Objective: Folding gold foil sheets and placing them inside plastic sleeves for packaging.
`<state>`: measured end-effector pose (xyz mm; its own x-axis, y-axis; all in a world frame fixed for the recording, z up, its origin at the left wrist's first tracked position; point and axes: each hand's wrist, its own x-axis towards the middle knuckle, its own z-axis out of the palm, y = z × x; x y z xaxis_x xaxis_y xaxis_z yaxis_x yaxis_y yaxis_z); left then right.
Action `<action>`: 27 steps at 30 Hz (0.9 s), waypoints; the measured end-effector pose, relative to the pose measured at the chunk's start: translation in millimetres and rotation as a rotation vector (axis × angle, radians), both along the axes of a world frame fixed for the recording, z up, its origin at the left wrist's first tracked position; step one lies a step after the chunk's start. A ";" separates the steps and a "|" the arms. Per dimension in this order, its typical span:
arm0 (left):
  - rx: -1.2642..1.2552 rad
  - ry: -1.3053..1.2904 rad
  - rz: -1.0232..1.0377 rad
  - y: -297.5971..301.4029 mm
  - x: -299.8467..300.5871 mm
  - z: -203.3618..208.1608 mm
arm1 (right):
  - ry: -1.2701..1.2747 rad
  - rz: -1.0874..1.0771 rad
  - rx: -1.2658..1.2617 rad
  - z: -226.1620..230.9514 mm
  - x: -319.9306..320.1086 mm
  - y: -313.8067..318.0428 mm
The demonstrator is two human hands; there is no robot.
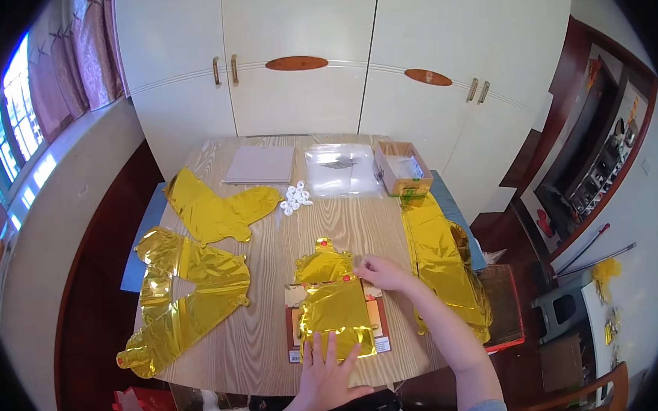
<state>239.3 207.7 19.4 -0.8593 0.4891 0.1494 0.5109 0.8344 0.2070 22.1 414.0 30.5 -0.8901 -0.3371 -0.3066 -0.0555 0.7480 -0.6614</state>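
Note:
In front of me a folded gold foil balloon point(335, 310) lies on a printed card point(380, 308) with a brown and orange pattern. The balloon's upper part extends past the card's far edge, and small red spots show on it. My left hand point(328, 375) rests on the foil's near end, fingers spread flat. At the balloon's upper right edge, my right hand point(382, 271) is closed, with thumb and fingertips pinching the foil. The exact bit between those fingertips is too small to make out.
More flat gold foil balloons lie on the wooden table point(271, 247): a pile at left point(192, 304) and a pile at right point(441, 259). Toward the back are white rings point(295, 198), a pale flat stack point(259, 164), clear plastic bags point(342, 168) and a cardboard box point(403, 172).

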 end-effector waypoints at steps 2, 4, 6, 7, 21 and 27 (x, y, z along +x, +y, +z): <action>-0.013 0.018 -0.009 3.4 -0.7 2.8 | 0.003 0.094 -0.236 -16.5 -3.4 21.4; -0.021 0.023 -0.009 2.6 1.0 -1.7 | 0.004 0.147 -0.340 -17.4 -1.6 25.0; -0.019 0.023 -0.006 1.5 1.3 -5.4 | 0.012 0.145 -0.302 -10.0 -5.4 27.9; -0.015 0.019 0.002 0.3 2.3 -6.4 | 0.066 0.074 -0.263 1.6 -4.9 27.0; -0.002 0.008 -0.012 6.1 -0.4 -2.8 | 0.678 -0.568 0.269 -33.0 -37.3 188.8; -0.016 -0.014 0.014 2.8 2.0 -1.9 | 0.526 -0.204 0.057 3.0 30.5 40.1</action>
<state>241.2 210.5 17.5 -0.8683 0.4789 0.1293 0.4959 0.8448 0.2009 52.5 454.1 33.5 -0.9734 -0.1382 0.1827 -0.2170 0.8118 -0.5422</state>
